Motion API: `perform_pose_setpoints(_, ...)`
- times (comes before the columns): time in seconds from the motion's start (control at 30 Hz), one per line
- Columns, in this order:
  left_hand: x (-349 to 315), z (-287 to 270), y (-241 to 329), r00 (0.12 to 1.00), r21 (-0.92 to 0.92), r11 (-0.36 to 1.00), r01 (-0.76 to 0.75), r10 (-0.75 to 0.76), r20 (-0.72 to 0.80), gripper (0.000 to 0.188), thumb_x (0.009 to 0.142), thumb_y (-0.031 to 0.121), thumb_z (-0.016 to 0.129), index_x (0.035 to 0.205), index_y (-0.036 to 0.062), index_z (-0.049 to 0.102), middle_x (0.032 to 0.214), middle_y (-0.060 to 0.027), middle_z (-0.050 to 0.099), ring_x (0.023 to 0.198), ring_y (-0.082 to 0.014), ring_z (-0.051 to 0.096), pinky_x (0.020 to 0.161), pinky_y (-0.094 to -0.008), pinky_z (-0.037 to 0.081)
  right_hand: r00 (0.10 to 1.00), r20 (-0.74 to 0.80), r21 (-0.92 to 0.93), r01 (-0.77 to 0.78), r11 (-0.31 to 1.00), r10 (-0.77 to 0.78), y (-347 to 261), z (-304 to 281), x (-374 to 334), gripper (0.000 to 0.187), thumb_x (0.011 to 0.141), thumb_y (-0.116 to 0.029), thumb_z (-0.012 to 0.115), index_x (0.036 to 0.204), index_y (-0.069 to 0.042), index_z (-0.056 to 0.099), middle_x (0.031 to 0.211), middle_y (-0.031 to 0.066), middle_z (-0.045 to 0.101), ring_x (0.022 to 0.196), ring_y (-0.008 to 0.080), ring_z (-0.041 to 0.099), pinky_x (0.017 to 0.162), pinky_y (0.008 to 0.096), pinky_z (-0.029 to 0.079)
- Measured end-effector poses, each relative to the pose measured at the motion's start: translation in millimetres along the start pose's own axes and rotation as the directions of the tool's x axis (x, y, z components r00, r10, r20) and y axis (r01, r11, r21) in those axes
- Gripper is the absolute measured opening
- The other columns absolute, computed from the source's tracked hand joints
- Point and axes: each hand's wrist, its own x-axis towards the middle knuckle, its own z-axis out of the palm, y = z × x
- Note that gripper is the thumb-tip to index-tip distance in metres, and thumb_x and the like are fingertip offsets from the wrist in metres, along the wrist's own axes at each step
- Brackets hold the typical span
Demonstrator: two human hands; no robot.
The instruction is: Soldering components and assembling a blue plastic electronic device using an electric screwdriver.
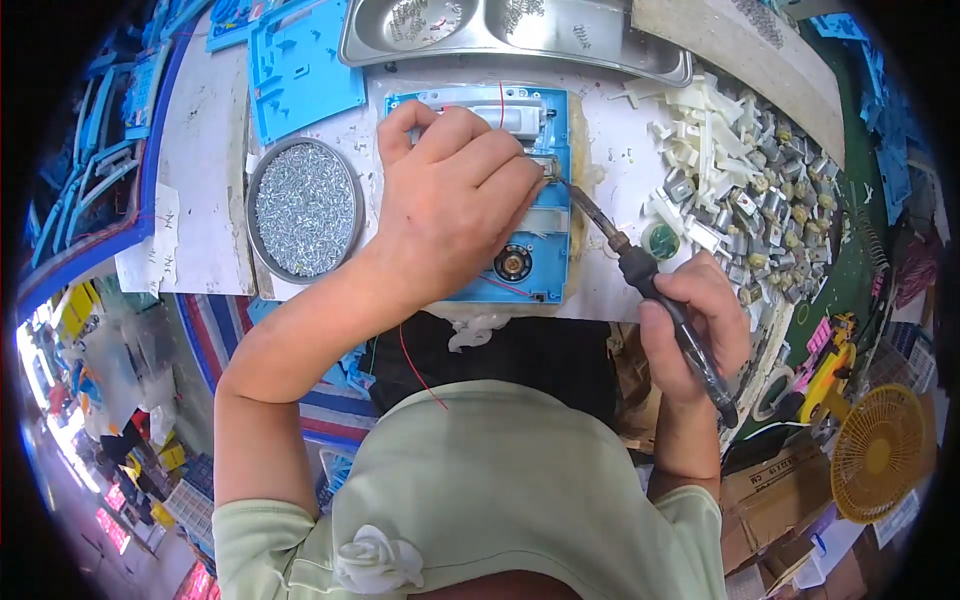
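A blue plastic housing lies in front of me with small parts fitted in it, including a round speaker near its lower end. My left hand reaches over it with bent fingers closed near a metal part at the right side; what they pinch is hidden. In my right hand is a soldering iron, gripped by its black handle. Its tip points up and left, meeting the work by my left fingertips. A thin red wire hangs below my left wrist.
A round dish of small screws stands left of the housing. Behind it sits a metal tray with springs. White plastic parts and small motors are heaped on the right. A blue panel lies back left; a yellow fan is lower right.
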Motion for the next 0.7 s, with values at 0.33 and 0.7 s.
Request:
perform_pose_setpoints(0.33, -0.5, 0.2, 0.1, 1.000, 0.004, 1.000, -0.003, 0.003, 0.020, 0.022, 0.073, 0.011, 0.083, 0.091, 0.0141, 0.071, 0.090, 0.0025, 0.066, 0.086, -0.0191, 0.062, 0.087, -0.0418, 0.037, 1.000, 0.025, -0.011, 0.003, 1.000, -0.003, -2.8, 1.0, 3.7, 0.027, 0.077, 0.000, 0.079, 0.101, 0.001, 0.067, 0.071, 0.0089, 0.063, 0.056, 0.0203, 0.052, 0.053, 0.0308, 0.039)
perform_pose_setpoints(0.7, -2.0, -2.3, -1.4, 0.999, 0.008, 1.000, -0.015, 0.014, 0.050, 0.023, 0.073, 0.011, 0.082, 0.093, 0.0148, 0.072, 0.092, 0.0032, 0.067, 0.088, -0.0190, 0.062, 0.088, -0.0424, 0.037, 0.988, 0.150, -0.154, 0.069, 0.986, -0.045, -19.1, -1.5, 20.0, 0.033, 0.068, 0.004, 0.081, 0.097, -0.005, 0.070, 0.070, 0.0070, 0.059, 0.057, 0.0244, 0.052, 0.053, 0.0337, 0.042)
